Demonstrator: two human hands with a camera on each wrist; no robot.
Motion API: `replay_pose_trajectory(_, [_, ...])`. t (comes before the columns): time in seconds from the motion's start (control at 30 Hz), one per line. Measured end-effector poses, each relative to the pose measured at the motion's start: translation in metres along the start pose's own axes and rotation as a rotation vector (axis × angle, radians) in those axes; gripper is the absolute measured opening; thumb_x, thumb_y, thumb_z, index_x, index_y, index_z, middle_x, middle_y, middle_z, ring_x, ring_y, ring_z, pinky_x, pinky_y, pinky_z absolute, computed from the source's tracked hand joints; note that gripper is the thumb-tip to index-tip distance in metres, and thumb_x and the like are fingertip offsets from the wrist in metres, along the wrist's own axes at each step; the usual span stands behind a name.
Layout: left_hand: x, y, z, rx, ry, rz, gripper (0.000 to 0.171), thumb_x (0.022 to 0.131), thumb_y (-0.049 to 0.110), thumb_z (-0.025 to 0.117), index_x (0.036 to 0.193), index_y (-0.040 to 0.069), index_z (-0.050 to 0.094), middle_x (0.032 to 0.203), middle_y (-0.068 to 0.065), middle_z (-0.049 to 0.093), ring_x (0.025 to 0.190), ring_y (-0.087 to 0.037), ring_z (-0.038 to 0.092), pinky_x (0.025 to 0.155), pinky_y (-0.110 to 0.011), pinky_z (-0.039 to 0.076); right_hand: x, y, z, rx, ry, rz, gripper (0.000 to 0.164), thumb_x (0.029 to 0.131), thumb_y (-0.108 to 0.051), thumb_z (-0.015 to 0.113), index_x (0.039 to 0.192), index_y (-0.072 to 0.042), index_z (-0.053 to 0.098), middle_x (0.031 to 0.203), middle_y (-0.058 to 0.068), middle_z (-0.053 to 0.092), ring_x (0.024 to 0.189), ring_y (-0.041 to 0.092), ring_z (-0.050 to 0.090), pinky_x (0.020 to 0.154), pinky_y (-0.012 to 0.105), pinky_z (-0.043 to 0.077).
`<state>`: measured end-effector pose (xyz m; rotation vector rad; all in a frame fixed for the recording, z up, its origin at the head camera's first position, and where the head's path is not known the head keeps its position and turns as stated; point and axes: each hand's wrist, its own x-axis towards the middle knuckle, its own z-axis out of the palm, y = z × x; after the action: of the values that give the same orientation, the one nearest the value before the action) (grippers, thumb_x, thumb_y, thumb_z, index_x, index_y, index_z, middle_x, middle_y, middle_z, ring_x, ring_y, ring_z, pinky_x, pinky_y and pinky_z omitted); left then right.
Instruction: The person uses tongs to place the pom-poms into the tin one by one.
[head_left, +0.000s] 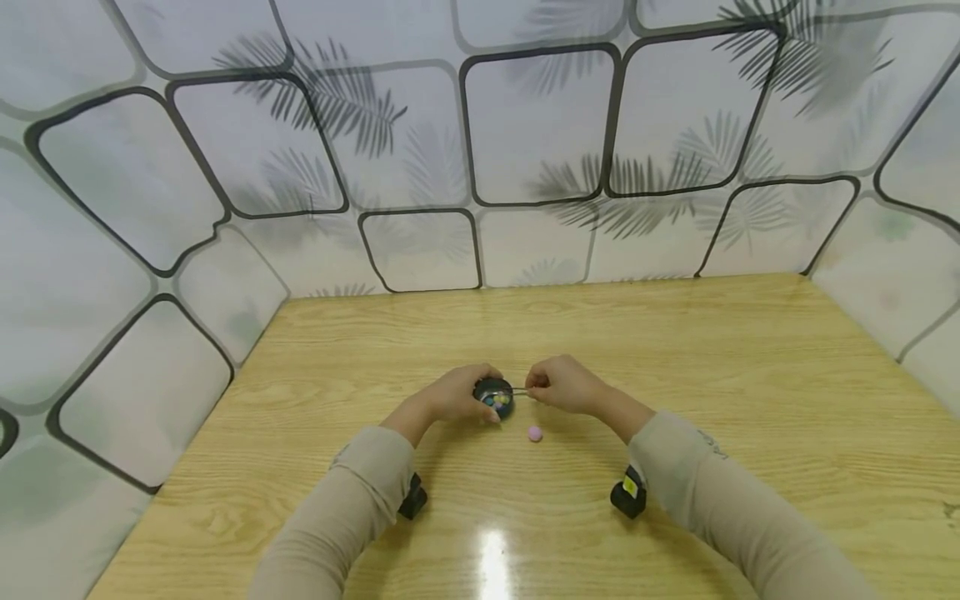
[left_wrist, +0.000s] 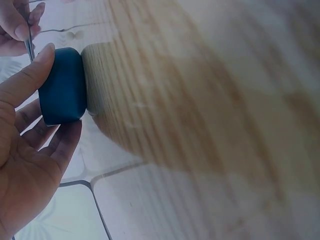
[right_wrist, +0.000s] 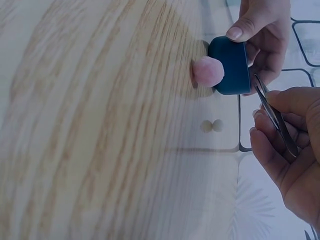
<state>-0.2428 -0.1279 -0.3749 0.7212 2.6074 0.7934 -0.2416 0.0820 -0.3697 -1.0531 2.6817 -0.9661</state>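
A small dark blue bowl (left_wrist: 62, 87) stands on the wooden table, with several coloured pom-poms (head_left: 497, 401) inside. My left hand (head_left: 457, 394) grips the bowl from its left side, thumb on the near side and fingers round the far side. In my right hand (head_left: 566, 385) I pinch metal tweezers (right_wrist: 279, 122) between thumb and fingers. Their tips point left, at the bowl's rim in the head view, and nothing shows between them in the right wrist view. A pink pom-pom (head_left: 535, 433) lies on the table just right of the bowl and nearer to me.
The wood-grain table (head_left: 360, 350) spreads out on all sides of the hands. Patterned fabric walls (head_left: 540, 125) close off its back and both sides. A small pale round thing (right_wrist: 206, 126) shows beyond the pink pom-pom in the right wrist view.
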Motion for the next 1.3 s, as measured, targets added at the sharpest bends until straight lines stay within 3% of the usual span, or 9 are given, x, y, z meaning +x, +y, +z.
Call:
replay_pose_trajectory(0.33, [0.000, 0.000, 0.000, 0.004, 0.001, -0.011, 0.059, 0.069, 0.024, 0.072, 0.119, 0.007, 0.045, 0.117, -0.007, 0.049, 0.109, -0.023, 0.043, 0.091, -0.036, 0.033, -0.009, 0.010, -0.004, 0.004, 0.042, 0.015, 0.005, 0.078, -0.003, 0.059, 0.079, -0.002, 0.064, 0.072, 0.002, 0.062, 0.065, 0.010, 0.056, 0.057, 0.024, 0.046])
replay_pose_trajectory(0.63, [-0.001, -0.001, 0.000, 0.010, -0.002, -0.014, 0.061, 0.070, 0.026, 0.072, 0.121, 0.008, 0.044, 0.119, -0.007, 0.047, 0.110, -0.023, 0.042, 0.091, -0.036, 0.032, -0.019, 0.031, -0.006, 0.066, 0.064, -0.073, 0.011, 0.080, -0.014, 0.059, 0.077, -0.004, 0.064, 0.070, -0.001, 0.061, 0.063, 0.009, 0.055, 0.055, 0.026, 0.046])
replay_pose_trajectory(0.9, [0.000, -0.001, 0.000, 0.012, -0.002, -0.008, 0.061, 0.070, 0.025, 0.072, 0.121, 0.008, 0.045, 0.119, -0.007, 0.047, 0.111, -0.023, 0.042, 0.092, -0.036, 0.032, -0.023, 0.020, -0.008, -0.034, 0.024, 0.058, 0.006, 0.078, -0.004, 0.060, 0.079, 0.000, 0.064, 0.070, 0.001, 0.061, 0.062, 0.009, 0.053, 0.056, 0.024, 0.044])
replay_pose_trajectory(1.3, [0.001, 0.000, 0.000, 0.016, -0.004, -0.010, 0.062, 0.070, 0.024, 0.072, 0.122, 0.007, 0.044, 0.120, -0.008, 0.047, 0.111, -0.023, 0.041, 0.092, -0.036, 0.032, -0.023, 0.025, -0.005, -0.060, -0.018, 0.095, 0.006, 0.078, -0.003, 0.058, 0.077, -0.002, 0.063, 0.066, -0.001, 0.058, 0.057, 0.007, 0.049, 0.053, 0.023, 0.042])
